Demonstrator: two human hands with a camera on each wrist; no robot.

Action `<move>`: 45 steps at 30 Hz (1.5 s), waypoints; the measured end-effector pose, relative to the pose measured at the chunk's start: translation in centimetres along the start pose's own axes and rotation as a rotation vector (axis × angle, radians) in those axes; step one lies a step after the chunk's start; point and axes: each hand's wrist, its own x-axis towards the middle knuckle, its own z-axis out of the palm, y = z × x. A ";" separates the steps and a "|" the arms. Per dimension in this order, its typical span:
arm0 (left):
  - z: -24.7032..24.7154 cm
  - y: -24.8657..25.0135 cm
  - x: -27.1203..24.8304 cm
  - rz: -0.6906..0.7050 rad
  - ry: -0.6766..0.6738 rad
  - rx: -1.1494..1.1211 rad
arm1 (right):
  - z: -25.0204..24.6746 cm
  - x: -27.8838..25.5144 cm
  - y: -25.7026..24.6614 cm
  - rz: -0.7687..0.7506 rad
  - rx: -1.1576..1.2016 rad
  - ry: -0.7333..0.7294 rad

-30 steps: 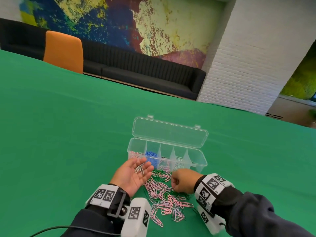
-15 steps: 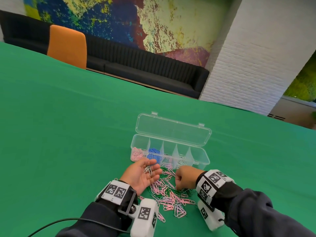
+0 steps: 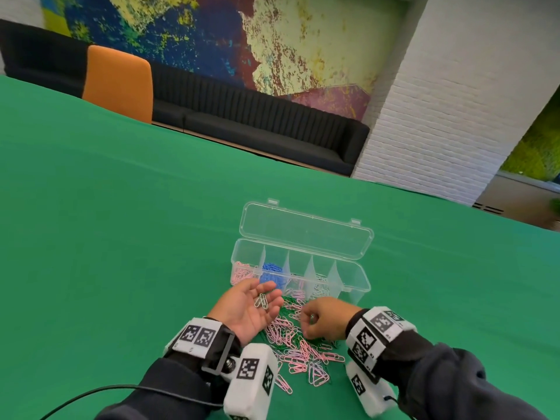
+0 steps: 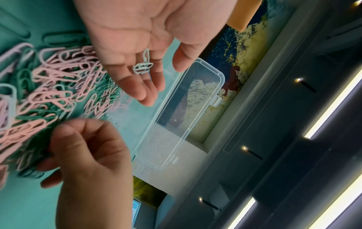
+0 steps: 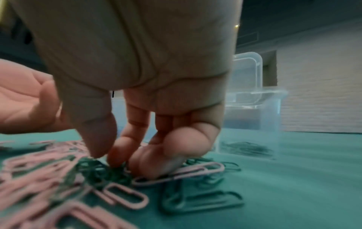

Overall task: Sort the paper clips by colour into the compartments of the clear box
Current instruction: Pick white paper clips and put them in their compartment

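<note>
Dozens of paper clips (image 3: 298,348), light, slick, tangle-prone, heaped near the table's front edge; right hand (image 3: 322,321) curled, fingertips (image 5: 115,156) pinching into green ones. Left hand (image 3: 247,309) spread, cradling pale clips (image 3: 262,301). Beyond, clear box (image 3: 357,283) open

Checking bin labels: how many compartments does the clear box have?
5, in one row across the clear box. The leftmost holds pink clips and the second holds blue clips. The third, fourth and rightmost follow, but their contents are unclear through the plastic.
</note>
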 end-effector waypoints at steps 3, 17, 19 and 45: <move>-0.1 0.1 0.0 0.028 0.007 0.007 | 0.3 0.8 1.5 0.163 -0.210 0.058; 0.4 -0.2 -0.4 0.022 0.044 0.107 | -0.2 1.4 -0.9 0.051 -0.149 0.060; 0.6 -0.5 -0.4 -0.005 0.054 0.134 | -1.3 0.7 -1.0 -0.013 0.046 0.170; -0.9 2.8 -0.3 0.172 0.162 -0.048 | -0.3 2.5 -3.1 0.023 -0.219 0.102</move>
